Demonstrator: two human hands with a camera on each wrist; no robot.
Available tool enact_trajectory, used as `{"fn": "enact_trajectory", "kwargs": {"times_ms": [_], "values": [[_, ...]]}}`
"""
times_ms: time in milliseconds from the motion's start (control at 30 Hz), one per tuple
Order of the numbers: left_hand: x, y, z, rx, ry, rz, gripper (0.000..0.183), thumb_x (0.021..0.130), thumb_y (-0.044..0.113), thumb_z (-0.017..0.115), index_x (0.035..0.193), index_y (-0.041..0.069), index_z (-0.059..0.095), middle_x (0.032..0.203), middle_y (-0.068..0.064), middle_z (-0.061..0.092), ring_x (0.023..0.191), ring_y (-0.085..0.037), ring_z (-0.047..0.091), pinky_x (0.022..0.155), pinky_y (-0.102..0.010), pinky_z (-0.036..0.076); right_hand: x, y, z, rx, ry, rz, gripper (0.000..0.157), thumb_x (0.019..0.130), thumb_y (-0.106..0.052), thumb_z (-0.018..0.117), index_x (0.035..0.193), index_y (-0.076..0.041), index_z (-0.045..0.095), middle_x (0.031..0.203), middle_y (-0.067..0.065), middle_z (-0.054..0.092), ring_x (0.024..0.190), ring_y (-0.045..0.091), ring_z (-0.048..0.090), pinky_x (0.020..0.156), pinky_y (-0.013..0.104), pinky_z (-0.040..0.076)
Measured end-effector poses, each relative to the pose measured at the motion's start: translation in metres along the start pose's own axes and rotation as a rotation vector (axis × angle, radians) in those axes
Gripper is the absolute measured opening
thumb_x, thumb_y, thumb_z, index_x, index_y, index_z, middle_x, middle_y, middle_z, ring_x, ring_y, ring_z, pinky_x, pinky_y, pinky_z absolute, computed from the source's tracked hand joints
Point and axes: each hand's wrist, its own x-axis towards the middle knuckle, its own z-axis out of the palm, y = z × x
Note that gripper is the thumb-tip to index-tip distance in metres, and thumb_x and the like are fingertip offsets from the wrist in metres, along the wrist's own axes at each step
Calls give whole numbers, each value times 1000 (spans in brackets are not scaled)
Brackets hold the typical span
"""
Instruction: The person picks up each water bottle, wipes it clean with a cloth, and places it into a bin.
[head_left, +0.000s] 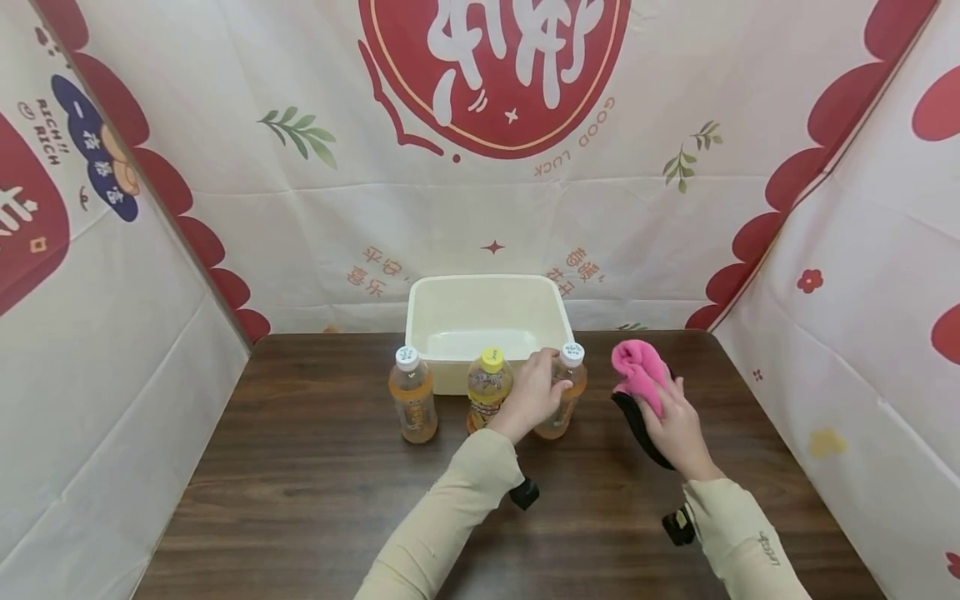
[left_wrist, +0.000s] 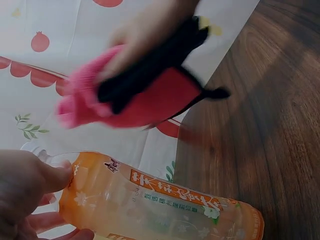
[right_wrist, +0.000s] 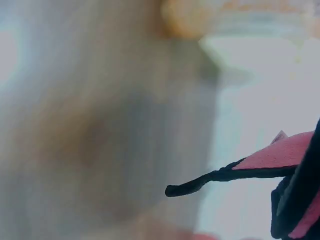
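Note:
My left hand [head_left: 534,393] grips the upper part of a clear plastic bottle [head_left: 559,412] with a white cap. In the left wrist view the thumb and fingers wrap round the bottle's shoulder, and its orange label [left_wrist: 170,192] faces the camera. Off to the right of that bottle, my right hand [head_left: 677,429] holds a folded pink cloth [head_left: 640,371] with black edging, raised over the table. One black-trimmed corner of the cloth [right_wrist: 280,155] sticks out in the right wrist view, where the background is blurred.
Behind the bottles stands a cream plastic bin [head_left: 438,372] at the table's back edge. A yellow-capped bottle [head_left: 489,387] is just left of my left hand, and another white-capped bottle [head_left: 412,404] stands farther left. Printed fabric walls [head_left: 480,208] enclose the dark wooden table [head_left: 315,500].

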Motion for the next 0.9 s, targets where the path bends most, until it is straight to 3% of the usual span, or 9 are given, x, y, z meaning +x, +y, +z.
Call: {"fn": "enact_trajectory", "kwargs": {"times_ms": [167, 300, 400, 567, 767, 900], "values": [[1, -1, 1, 1, 12, 14, 43, 90, 22, 56, 127, 4, 40, 118, -12, 52, 107, -21, 53, 88, -28, 45, 24, -28, 17, 99, 25, -36, 29, 77, 2, 66, 105, 6, 63, 116, 29, 55, 109, 43, 49, 104, 54, 24], [1, -2, 2, 6, 6, 25, 43, 90, 21, 55, 127, 5, 40, 118, -12, 53, 109, -21, 52, 89, -29, 45, 28, -37, 30, 156, 36, -31, 20, 78, 2, 65, 97, 8, 63, 101, 28, 59, 99, 42, 55, 101, 57, 26], [-1, -3, 2, -7, -1, 16, 42, 91, 19, 55, 128, 6, 39, 120, -12, 51, 109, -20, 52, 89, -29, 46, 24, -40, 39, 183, 47, -2, 14, 78, 4, 64, 91, 8, 62, 89, 25, 58, 91, 38, 57, 102, 52, 28], [-4, -5, 7, -9, -31, 0, 47, 92, 18, 53, 134, 9, 35, 122, -11, 48, 108, -18, 51, 90, -29, 45, 12, -38, 52, 192, 54, 24, 16, 78, 4, 63, 93, 9, 62, 90, 25, 59, 89, 38, 57, 104, 38, 30], [-5, -6, 4, 5, -58, 17, 48, 92, 22, 52, 135, 8, 35, 122, -13, 45, 107, -19, 50, 91, -29, 44, -2, -28, 63, 161, 76, -37, 22, 88, -9, 58, 95, 11, 60, 96, 28, 58, 93, 43, 56, 99, 45, 34], [-1, -7, 1, -33, -58, 18, 49, 91, 24, 53, 134, 7, 36, 121, -13, 45, 104, -20, 51, 89, -31, 46, -16, -14, 68, 125, 28, -70, 18, 80, 1, 61, 95, 11, 60, 101, 31, 57, 95, 47, 55, 95, 53, 35]]}}
